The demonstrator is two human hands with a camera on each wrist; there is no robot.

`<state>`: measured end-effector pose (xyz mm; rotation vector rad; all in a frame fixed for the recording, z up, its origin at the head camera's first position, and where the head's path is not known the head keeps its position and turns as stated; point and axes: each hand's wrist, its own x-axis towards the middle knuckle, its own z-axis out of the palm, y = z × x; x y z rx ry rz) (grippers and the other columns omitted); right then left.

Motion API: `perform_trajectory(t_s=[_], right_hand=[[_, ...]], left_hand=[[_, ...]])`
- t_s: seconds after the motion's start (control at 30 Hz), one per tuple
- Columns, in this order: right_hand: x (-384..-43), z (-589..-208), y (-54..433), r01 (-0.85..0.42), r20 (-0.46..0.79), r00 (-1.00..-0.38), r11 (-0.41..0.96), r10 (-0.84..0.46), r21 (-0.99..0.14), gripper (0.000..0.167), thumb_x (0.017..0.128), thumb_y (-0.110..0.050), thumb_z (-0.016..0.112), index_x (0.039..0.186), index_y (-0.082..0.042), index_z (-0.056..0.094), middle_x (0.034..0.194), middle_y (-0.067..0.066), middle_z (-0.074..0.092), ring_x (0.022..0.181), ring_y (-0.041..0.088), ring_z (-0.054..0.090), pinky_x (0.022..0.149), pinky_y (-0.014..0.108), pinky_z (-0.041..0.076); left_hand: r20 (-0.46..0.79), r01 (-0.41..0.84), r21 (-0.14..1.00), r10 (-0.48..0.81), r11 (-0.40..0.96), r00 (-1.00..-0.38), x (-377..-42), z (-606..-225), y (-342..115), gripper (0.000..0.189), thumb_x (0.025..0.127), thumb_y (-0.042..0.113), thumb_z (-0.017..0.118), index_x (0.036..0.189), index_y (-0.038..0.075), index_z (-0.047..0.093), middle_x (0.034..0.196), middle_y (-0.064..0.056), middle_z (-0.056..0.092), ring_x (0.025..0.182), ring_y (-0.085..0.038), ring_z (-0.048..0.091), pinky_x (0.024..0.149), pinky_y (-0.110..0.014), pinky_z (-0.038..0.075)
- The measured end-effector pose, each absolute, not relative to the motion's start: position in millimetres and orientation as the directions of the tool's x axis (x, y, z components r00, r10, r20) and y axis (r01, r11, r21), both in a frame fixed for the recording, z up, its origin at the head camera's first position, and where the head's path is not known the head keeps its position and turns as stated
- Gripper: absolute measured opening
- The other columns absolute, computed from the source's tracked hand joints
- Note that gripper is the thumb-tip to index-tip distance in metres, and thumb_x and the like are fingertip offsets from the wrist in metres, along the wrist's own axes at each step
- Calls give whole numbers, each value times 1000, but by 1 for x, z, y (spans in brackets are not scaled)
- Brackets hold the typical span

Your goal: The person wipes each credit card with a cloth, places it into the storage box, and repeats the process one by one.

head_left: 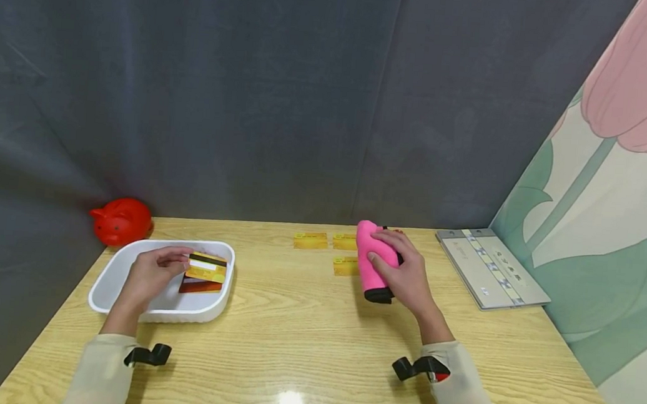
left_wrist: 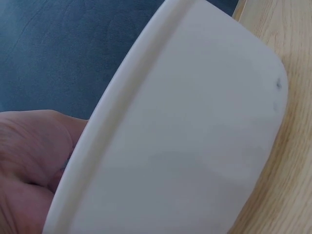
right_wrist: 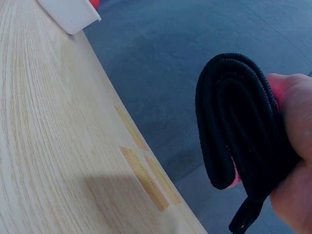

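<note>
Head view: left hand [head_left: 149,274], at eight o'clock, pinches a yellow magnetic-stripe card [head_left: 206,269] by one edge, likely keeping its face clear, towards three o'clock in the white tray [head_left: 116,282]; right hand [head_left: 407,273], at four, grips a rolled pink cloth [head_left: 367,255] mid-length, probably for balance.

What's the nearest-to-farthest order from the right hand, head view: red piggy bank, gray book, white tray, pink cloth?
1. pink cloth, held in the right hand
2. gray book, right side
3. white tray, left side
4. red piggy bank, far left
</note>
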<state>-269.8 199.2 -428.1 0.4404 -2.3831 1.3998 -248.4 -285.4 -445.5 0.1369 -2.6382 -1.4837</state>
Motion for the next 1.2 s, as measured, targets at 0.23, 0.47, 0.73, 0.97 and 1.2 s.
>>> perform_trajectory(t_s=[0.23, 0.47, 0.73, 0.97, 1.2], right_hand=[[-268, -428, 200, -423, 434, -897, 467, -90, -777, 39, 92, -18, 78, 130, -19, 70, 147, 5, 59, 130, 25, 57, 99, 25, 48], [-268, -428, 202, -419, 434, -897, 476, -86, -773, 39, 93, -18, 77, 131, -19, 69, 148, 7, 58, 130, 27, 57, 101, 42, 51], [-269, -424, 205, -423, 449, -891, 477, -65, -770, 39, 93, -16, 77, 131, -16, 69, 146, 8, 59, 134, 28, 54, 104, 49, 49], [-271, -425, 210, -416, 453, -891, 482, -43, -771, 39, 93, -16, 77, 131, -16, 70, 145, 8, 60, 133, 27, 54, 101, 36, 49], [-271, -423, 213, -403, 448, -894, 479, -22, -780, 40, 93, -17, 77, 132, -17, 69, 148, 7, 59, 138, 28, 52, 101, 39, 49]], left_hand=[[52, -31, 851, -142, 525, -988, -249, -444, -289, 37, 96, 5, 70, 133, 1, 68, 111, -10, 75, 85, 10, 61, 78, -4, 52], [67, -16, 848, -136, 530, -988, -247, -443, -287, 36, 98, 5, 67, 134, 0, 67, 117, -21, 75, 85, 11, 60, 78, -4, 51], [108, 63, 844, -54, 533, -993, -248, -434, -267, 37, 99, 9, 68, 135, 2, 66, 122, -24, 72, 89, 8, 62, 80, -4, 50], [154, 144, 860, 19, 490, -988, -251, -415, -228, 35, 100, 13, 68, 134, 7, 67, 121, -19, 72, 96, -1, 63, 84, -9, 51], [182, 214, 871, 115, 441, -977, -262, -398, -180, 33, 101, 16, 68, 134, 13, 68, 122, -13, 70, 103, -16, 66, 87, -19, 54]])
